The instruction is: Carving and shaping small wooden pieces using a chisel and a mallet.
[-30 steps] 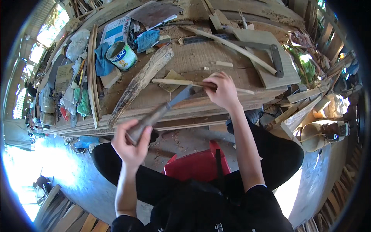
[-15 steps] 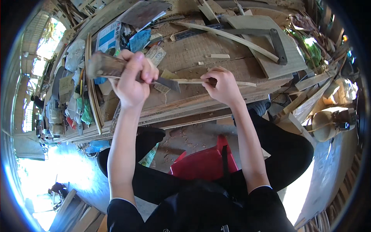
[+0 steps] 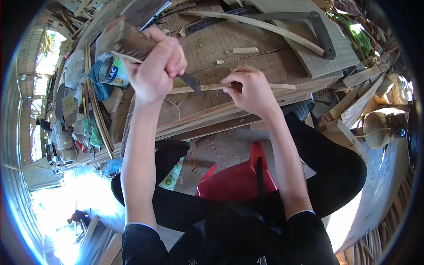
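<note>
My left hand (image 3: 154, 68) is closed round a wooden-handled blade. Its thick, rough handle (image 3: 126, 40) sticks out up and to the left, and the dark flat metal of the blade (image 3: 191, 82) points down to the right. The blade's tip lies over a thin pale wooden strip (image 3: 212, 87), close to its left part. My right hand (image 3: 252, 88) pinches this strip between thumb and fingers near its middle, by the bench's front edge. The strip's right end (image 3: 283, 86) shows past my hand. Whether blade and strip touch, I cannot tell.
On the wooden workbench (image 3: 207, 55) are small wood offcuts (image 3: 243, 50), a long curved strip (image 3: 265, 28), a dark metal frame (image 3: 322, 35) and a flat board (image 3: 304, 59). A tin (image 3: 115, 73) stands left. Below me is a red plastic chair (image 3: 234, 181).
My left hand and the blade have shifted up a little, the blade tip moving slightly left along the strip. My right hand keeps its pinch. The view has tilted slightly, and the tin shows more.
</note>
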### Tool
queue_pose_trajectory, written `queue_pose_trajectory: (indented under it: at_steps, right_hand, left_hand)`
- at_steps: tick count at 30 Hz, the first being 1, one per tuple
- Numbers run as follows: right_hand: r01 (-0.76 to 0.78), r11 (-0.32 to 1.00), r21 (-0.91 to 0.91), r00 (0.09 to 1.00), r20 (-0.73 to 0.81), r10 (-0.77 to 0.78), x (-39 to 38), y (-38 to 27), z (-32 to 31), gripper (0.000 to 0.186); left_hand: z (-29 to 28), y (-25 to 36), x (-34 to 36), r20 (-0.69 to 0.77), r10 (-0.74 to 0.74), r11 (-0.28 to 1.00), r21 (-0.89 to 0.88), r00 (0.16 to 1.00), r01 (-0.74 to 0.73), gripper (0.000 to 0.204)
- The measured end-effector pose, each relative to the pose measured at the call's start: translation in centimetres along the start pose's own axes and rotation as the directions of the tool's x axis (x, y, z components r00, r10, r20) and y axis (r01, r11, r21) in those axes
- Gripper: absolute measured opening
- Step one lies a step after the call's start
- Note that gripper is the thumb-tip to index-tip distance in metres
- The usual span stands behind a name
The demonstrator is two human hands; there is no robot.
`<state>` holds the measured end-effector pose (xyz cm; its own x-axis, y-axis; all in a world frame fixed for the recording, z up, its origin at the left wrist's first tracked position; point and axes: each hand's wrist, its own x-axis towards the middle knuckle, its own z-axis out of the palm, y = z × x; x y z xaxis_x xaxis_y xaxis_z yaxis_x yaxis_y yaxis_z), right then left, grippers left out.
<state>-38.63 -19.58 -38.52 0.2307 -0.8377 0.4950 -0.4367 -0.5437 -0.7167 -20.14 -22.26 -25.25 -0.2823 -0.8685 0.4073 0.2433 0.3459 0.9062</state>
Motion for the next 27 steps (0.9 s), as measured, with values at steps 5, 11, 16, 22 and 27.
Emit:
queue_pose_trajectory:
  at_steps: [5, 11, 16, 22, 27]
  right_hand:
    - [0.001, 1.0, 0.023, 1.0, -0.017, 0.0, -0.1, 0.1, 0.0, 0.018]
    - [-0.032, 0.999, 0.033, 0.999, 0.005, 0.032, 0.2, -0.2, -0.1, 0.018]
    - [-0.044, 0.998, 0.048, 0.999, 0.008, 0.044, 0.2, -0.1, 0.1, 0.017]
    - [0.04, 0.999, -0.024, 0.999, -0.027, -0.041, -0.1, 0.3, 0.3, 0.019]
    - [-0.057, 0.997, 0.048, 0.998, 0.026, 0.055, 0.0, -0.5, 0.0, 0.018]
  left_hand:
    - [-1.1, 0.4, 0.3, -0.031, -0.031, 0.999, -0.013, 0.999, 0.031, 0.02]
    - [-0.9, 2.9, 0.6, 0.072, 0.089, 0.99, -0.119, 0.993, -0.08, 0.021]
    - [-1.0, 0.2, 0.4, -0.044, -0.007, 0.997, 0.082, 0.999, 0.011, 0.026]
    - [-1.8, 1.7, 0.2, -0.001, 0.033, 0.999, 0.012, 0.999, -0.033, 0.022]
    - [-0.9, 0.4, 0.0, 0.013, 0.014, 1.0, -0.01, 1.0, -0.013, 0.021]
